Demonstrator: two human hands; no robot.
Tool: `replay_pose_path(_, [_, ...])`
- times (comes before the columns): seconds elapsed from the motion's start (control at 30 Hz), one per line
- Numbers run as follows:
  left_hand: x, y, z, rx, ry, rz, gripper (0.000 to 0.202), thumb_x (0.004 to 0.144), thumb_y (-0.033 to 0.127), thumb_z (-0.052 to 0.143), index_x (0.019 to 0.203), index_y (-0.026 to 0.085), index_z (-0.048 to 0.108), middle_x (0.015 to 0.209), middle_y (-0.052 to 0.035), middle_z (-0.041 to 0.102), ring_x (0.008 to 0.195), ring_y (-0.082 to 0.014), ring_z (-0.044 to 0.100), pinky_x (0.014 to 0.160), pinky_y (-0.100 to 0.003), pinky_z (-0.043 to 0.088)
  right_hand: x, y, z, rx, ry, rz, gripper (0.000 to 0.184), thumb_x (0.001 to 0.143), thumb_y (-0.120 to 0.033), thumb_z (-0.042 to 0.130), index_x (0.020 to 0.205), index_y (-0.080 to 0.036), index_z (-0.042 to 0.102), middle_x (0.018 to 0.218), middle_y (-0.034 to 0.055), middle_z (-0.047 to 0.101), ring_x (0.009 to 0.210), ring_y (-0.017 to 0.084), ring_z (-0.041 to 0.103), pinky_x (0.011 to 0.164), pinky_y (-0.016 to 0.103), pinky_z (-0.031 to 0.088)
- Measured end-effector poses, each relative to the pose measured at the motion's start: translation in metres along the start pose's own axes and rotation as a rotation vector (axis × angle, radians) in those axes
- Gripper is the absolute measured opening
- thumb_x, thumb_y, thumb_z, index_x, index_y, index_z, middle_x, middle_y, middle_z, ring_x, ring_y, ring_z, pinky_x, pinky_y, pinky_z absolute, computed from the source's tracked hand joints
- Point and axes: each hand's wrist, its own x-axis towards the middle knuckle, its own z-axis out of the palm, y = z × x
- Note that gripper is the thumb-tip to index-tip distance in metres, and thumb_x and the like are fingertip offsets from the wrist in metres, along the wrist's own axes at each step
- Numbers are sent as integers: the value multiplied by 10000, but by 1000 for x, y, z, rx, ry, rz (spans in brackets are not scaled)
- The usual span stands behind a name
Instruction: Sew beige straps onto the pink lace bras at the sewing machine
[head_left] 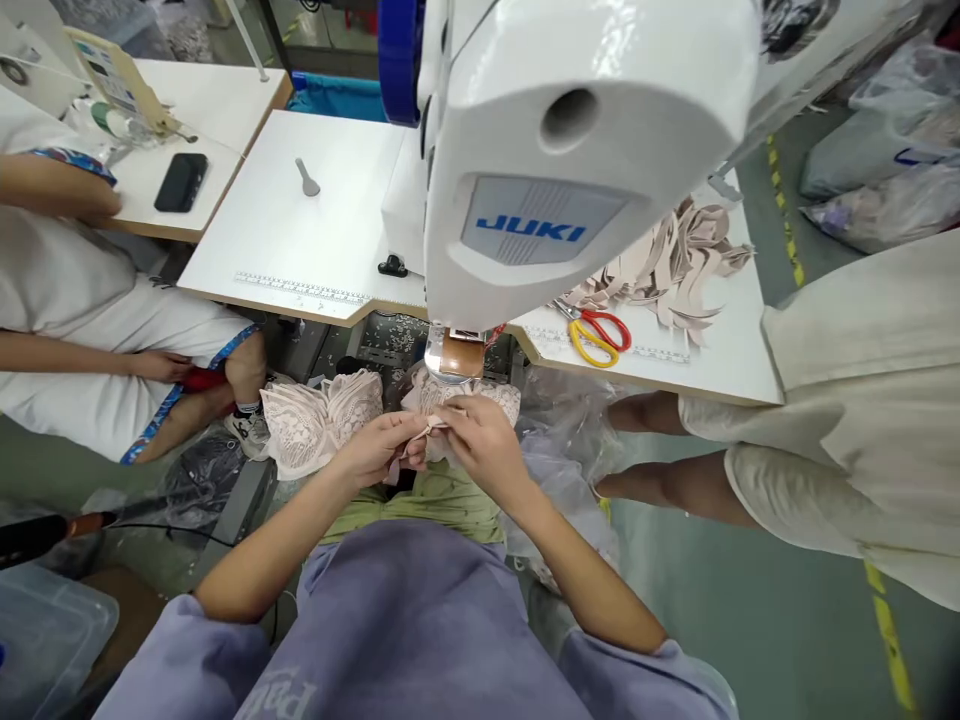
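Pale pink fabric strip (435, 425) in both hands, low in front of the sewing machine head (585, 150), above the wearer's lap. Upper part runs roughly crosswise between the fingertips; a tail drops from the left hand (384, 447) toward the wearer's body. Left hand: fingers closed in a pinch on the strip. Right hand (484, 440): fingers curled, tips together on the strip; exact grip hidden. Strip soft, narrow, flat. Lace cups (322, 420), rounded and openwork, lie left of the hands; more lace (499, 400) lies just beyond the right hand. Surface (345, 200): white, smooth, wood-coloured edge, printed ruler; bears red-and-yellow scissors (600, 337) beside a heap of curled fabric strips (675, 265). Room: greenish floor (697, 570), yellow-black tape, people on both sides.
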Motion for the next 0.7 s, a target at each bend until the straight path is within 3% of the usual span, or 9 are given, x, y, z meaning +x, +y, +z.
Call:
replay_pose_path(0.07, [-5, 2, 1, -28, 37, 53, 438, 881, 590, 574, 773, 165, 575, 635, 27, 483, 561, -101, 469, 595, -240, 433, -2, -5, -5, 80, 105, 129, 251, 948, -272, 591, 1179, -202, 661, 1065, 101, 650, 1007, 231, 599, 877, 376, 488])
replay_pose_path(0.13, [-11, 6, 1, 39, 70, 117, 403, 910, 538, 576, 778, 158, 594, 696, 14, 520, 605, -95, 468, 596, -219, 389, -2, -12, -6, 149, 142, 201, 243, 923, -333, 648, 1130, -209, 676, 993, 82, 645, 924, 215, 617, 823, 356, 515])
replay_pose_path(0.27, [-17, 16, 2, 288, 119, 204, 376, 986, 456, 475, 834, 160, 650, 692, 18, 527, 633, -108, 469, 593, -221, 355, 3, -21, -1, 197, 56, 237, 239, 947, -354, 633, 1114, -198, 704, 975, 75, 671, 881, 190, 650, 765, 315, 527])
replay_pose_path(0.4, [-16, 16, 3, 370, 192, 220, 341, 991, 411, 457, 836, 167, 638, 763, -8, 628, 704, -136, 572, 629, -225, 416, 11, -24, 2, 196, 17, 298, 249, 955, -353, 620, 1129, -196, 705, 1001, 68, 679, 771, 151, 645, 729, 299, 527])
replay_pose_path(0.57, [-13, 10, 5, 429, 224, 229, 368, 1001, 407, 415, 810, 179, 631, 689, -2, 628, 670, -145, 594, 653, -242, 433, 10, -30, 14, 203, 73, 285, 167, 957, -285, 614, 1055, -198, 717, 953, 65, 685, 807, 160, 649, 725, 290, 519])
replay_pose_path(0.7, [-1, 1, -5, 394, 289, 193, 435, 948, 539, 477, 711, 186, 567, 629, 14, 541, 601, -143, 513, 574, -254, 383, 7, -21, 27, 180, 104, 192, 165, 971, -253, 570, 906, -195, 709, 858, 54, 703, 829, 176, 653, 736, 301, 527])
